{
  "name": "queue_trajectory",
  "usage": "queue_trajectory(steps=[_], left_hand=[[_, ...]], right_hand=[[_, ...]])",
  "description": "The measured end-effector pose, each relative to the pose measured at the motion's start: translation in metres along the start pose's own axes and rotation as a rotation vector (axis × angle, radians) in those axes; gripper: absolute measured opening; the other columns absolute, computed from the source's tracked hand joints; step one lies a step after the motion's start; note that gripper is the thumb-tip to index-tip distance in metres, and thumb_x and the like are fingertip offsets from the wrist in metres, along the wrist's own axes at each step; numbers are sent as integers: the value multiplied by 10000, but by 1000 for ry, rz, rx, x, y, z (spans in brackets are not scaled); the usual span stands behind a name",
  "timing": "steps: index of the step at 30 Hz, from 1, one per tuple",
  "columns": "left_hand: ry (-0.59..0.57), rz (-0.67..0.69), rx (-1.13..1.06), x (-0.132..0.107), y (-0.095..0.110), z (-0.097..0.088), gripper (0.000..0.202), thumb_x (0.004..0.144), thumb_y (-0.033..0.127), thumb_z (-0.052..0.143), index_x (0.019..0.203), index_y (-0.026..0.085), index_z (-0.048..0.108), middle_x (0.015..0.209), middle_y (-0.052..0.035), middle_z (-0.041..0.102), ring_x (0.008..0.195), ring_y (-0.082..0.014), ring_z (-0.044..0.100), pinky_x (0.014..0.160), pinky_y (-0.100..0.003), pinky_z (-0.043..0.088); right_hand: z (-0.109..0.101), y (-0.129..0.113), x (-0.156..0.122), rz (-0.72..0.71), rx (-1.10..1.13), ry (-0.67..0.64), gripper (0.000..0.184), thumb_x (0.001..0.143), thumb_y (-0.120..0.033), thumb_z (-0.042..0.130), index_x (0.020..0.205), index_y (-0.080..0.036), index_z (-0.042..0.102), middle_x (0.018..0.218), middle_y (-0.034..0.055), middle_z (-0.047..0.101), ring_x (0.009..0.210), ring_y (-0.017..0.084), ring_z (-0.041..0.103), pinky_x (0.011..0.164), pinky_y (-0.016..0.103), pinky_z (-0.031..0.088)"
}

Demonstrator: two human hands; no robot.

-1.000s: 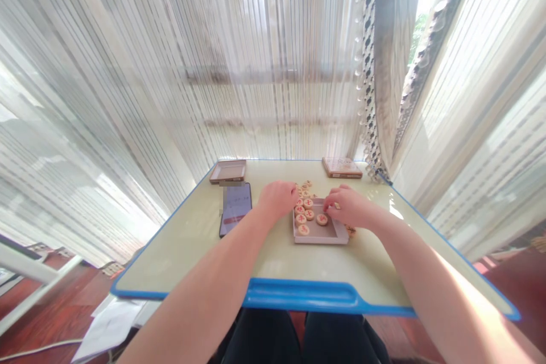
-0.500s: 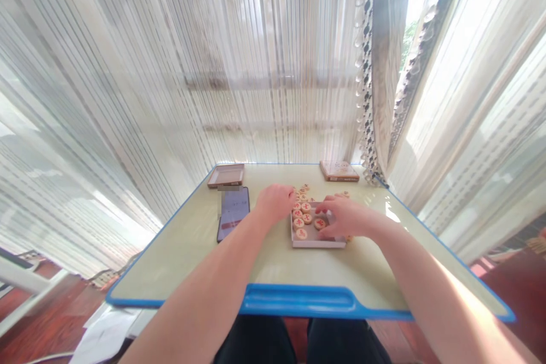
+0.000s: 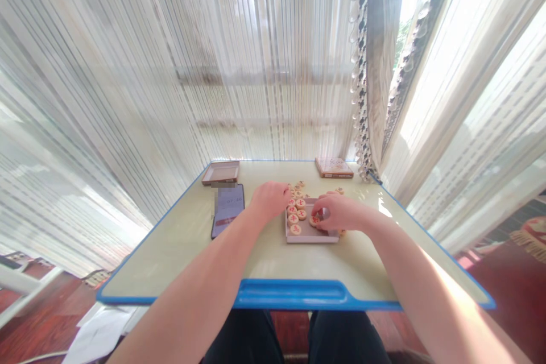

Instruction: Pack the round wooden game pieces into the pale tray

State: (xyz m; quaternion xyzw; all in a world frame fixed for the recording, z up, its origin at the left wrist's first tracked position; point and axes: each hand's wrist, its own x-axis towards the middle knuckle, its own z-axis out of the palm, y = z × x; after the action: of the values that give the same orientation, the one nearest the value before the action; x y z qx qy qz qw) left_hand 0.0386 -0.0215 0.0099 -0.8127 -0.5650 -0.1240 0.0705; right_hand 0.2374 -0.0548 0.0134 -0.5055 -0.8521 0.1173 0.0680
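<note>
A shallow white box (image 3: 313, 239) lies on the pale tabletop in front of me. Several round wooden Chinese chess pieces (image 3: 296, 230) with red characters stand along its left side. Inside the box, my right hand (image 3: 339, 213) has thumb and fingers closed around one red-lettered Chinese chess piece (image 3: 314, 221). At the box's far left corner my left hand (image 3: 271, 200) is curled closed; its fingertips are turned away, so what they hold, if anything, is hidden. More loose pieces (image 3: 297, 189) lie just beyond the box, and others show partly behind my right hand.
A phone (image 3: 229, 210) lies left of my left forearm. Behind it is an open box lid or tray (image 3: 220, 172), and a flat printed box (image 3: 334, 167) sits at the back right. The folding table (image 3: 170, 261) has a blue rim with a front groove. Curtains hang behind.
My right hand's fingers have closed from a spread pose onto the piece in the box. The left hand stays curled by the corner. The whole view has shifted slightly.
</note>
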Motion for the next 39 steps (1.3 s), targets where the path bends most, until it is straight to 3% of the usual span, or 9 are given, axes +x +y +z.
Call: queue_trajectory(steps=[9, 29, 39], left_hand=[[-18, 5, -6, -1, 2, -4, 353, 831, 246, 331, 789, 208, 680, 784, -71, 683, 725, -186, 608, 630, -271, 415], [-8, 22, 1, -1, 3, -5, 346, 821, 245, 332, 757, 197, 669, 749, -74, 673, 706, -194, 609, 579, -272, 394], [-17, 25, -8, -1, 4, -6, 349, 825, 250, 328, 761, 195, 667, 755, -73, 674, 706, -193, 605, 584, -276, 389]], right_hand=[[3, -11, 5, 27, -36, 188, 240, 708, -433, 593, 831, -251, 691, 854, 31, 634, 807, 181, 569, 690, 247, 401], [15, -19, 12, -44, -139, 255, 226, 788, -438, 520, 792, -264, 665, 768, 5, 613, 812, 155, 539, 600, 244, 329], [13, -20, 12, -67, -187, 213, 257, 816, -418, 492, 808, -245, 681, 784, 38, 621, 845, 170, 529, 602, 242, 323]])
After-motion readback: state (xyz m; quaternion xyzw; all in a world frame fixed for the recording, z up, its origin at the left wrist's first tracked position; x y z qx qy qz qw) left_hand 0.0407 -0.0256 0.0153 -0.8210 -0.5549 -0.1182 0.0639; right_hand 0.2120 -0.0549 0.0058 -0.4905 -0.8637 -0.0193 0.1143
